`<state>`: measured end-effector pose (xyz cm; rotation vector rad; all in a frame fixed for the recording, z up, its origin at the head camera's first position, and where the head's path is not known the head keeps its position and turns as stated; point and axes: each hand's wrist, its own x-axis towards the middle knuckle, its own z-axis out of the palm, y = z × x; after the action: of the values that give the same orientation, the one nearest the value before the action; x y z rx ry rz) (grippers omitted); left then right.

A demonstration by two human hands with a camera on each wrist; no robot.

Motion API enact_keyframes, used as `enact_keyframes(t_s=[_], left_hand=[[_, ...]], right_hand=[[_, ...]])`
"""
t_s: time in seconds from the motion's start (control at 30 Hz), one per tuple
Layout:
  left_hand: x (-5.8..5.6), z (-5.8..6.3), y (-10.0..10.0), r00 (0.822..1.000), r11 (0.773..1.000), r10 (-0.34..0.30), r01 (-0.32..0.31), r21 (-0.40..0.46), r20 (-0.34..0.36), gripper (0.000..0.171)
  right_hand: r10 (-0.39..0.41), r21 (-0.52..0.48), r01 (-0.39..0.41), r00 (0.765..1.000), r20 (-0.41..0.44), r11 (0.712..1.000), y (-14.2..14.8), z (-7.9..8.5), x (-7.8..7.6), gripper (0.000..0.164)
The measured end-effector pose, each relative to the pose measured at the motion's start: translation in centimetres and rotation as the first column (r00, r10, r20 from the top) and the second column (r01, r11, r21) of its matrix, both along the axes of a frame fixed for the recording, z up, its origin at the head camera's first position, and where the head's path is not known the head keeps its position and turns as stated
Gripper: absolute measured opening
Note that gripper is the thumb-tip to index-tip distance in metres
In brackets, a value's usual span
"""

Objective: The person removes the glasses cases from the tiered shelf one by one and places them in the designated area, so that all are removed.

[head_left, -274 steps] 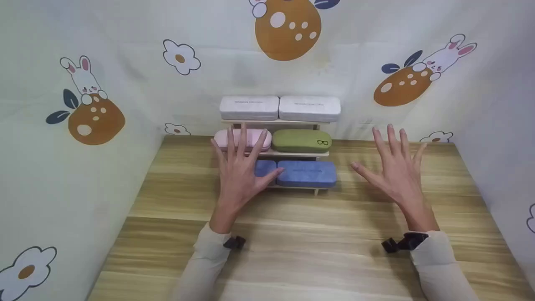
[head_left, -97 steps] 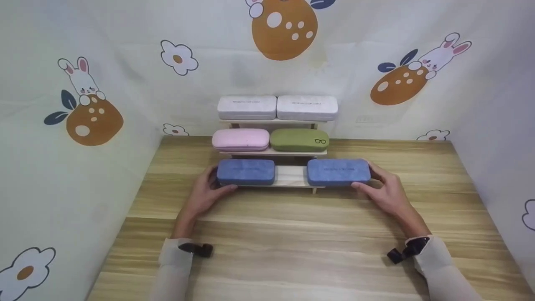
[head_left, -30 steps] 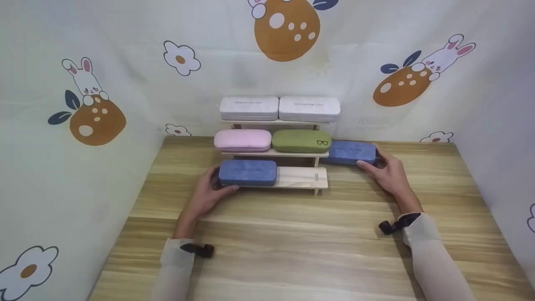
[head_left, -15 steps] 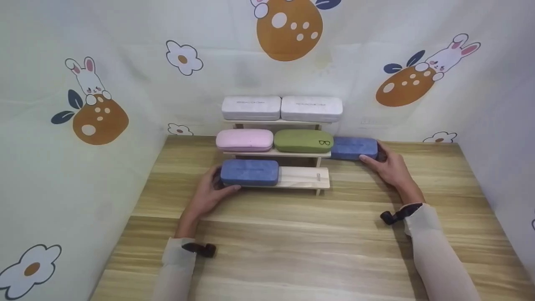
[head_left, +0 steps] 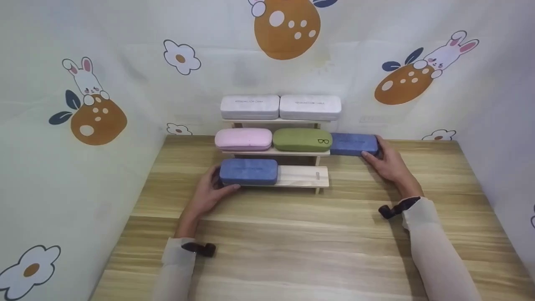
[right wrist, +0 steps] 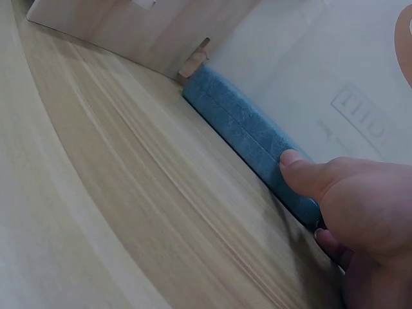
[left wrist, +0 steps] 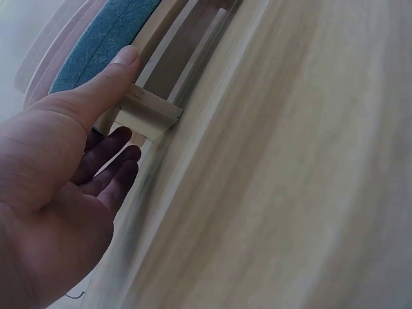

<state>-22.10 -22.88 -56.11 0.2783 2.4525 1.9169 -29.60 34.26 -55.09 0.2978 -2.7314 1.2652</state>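
Note:
A blue glasses case (head_left: 248, 171) lies on the left half of the lowest step of a tiered wooden rack (head_left: 303, 176). My left hand (head_left: 207, 192) grips its left end, thumb along the front edge; in the left wrist view the thumb presses the case's side (left wrist: 106, 42) and the other fingers curl below. A second blue glasses case (head_left: 354, 144) rests on the table behind and right of the rack, by the back wall. My right hand (head_left: 391, 163) holds its right end, thumb at the front. Its left end is hidden behind the green glasses case (head_left: 302, 139).
Pink glasses case (head_left: 243, 139) and the green one fill the middle step. Two white glasses cases (head_left: 250, 107) stand side by side on the top step. A printed cloth wall (head_left: 217, 75) closes off the back of the wood-grain table (head_left: 301, 246).
My right hand first carried the second blue case off the bottom step to the table, then moved it farther back toward the wall. My left hand has stayed on the first case lately.

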Motion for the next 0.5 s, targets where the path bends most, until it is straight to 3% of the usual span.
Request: enact_keyframes(t_s=[0.5], left_hand=[[-0.05,-0.05,-0.05,1.0,1.0,-0.002,0.002,-0.007,-0.007,0.09]], right_hand=[[-0.034,0.022,0.034,0.999,-0.022,0.999,-0.67,-0.08,-0.01,0.071]])
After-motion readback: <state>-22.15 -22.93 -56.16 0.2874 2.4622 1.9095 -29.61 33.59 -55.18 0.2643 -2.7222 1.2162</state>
